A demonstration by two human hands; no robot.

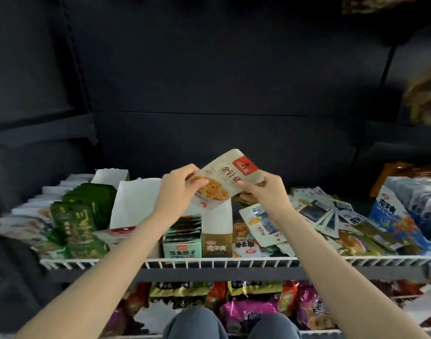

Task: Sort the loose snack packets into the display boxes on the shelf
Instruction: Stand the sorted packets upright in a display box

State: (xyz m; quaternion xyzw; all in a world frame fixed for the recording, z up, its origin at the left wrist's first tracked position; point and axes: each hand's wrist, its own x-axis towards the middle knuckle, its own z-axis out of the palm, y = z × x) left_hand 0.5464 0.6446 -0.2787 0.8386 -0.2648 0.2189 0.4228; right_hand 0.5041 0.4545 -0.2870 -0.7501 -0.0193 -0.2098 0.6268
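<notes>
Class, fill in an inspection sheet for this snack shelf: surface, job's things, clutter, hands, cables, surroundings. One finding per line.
Surface: white wire shelf with a low front rail.
Job's things: beige snack packet held up over the open display boxes; a box of dark packets and a gold-fronted box stand at the front.
Clutter: loose packets heaped unsorted on the right; green packets stacked at left.
Hands: left hand and right hand each pinch the beige snack packet.
Cables: nothing seen.
Surroundings: dark back panel; lower shelf of bags; blue box far right.
</notes>
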